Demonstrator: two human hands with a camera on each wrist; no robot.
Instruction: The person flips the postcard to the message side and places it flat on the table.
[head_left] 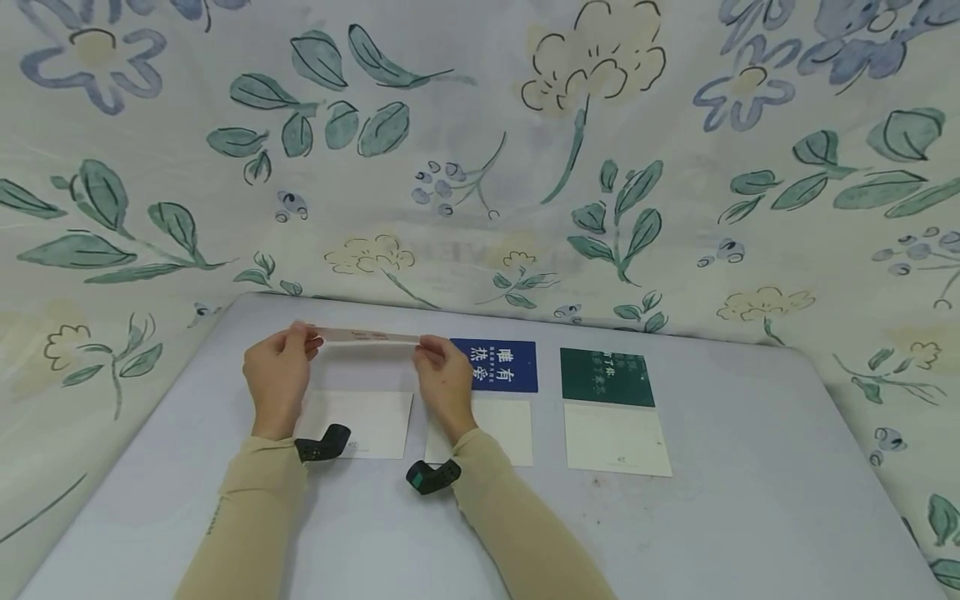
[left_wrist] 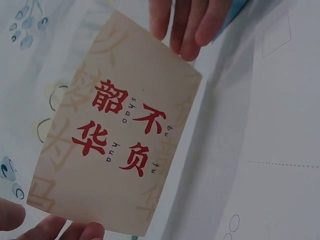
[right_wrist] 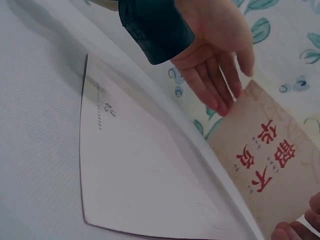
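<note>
A beige postcard (left_wrist: 120, 130) with red Chinese characters is stretched between my two hands, raised over the back left of the table. My left hand (head_left: 279, 375) pinches its left end between thumb and fingers. At the opposite end, my right hand (head_left: 446, 379) grips the short edge. From the head view the postcard (head_left: 363, 335) appears almost edge-on, while the right wrist view shows its printed face. Below the hands lies a white card (head_left: 375, 421). A blue card (head_left: 517, 367) with white characters is partly hidden behind my right hand.
A second white card (head_left: 506, 429) lies below the blue one, partly covered by my right wrist. To the right, a dark green card (head_left: 607, 377) sits above another white card (head_left: 618, 442). Behind the white table (head_left: 750, 467) hangs a floral cloth (head_left: 480, 100).
</note>
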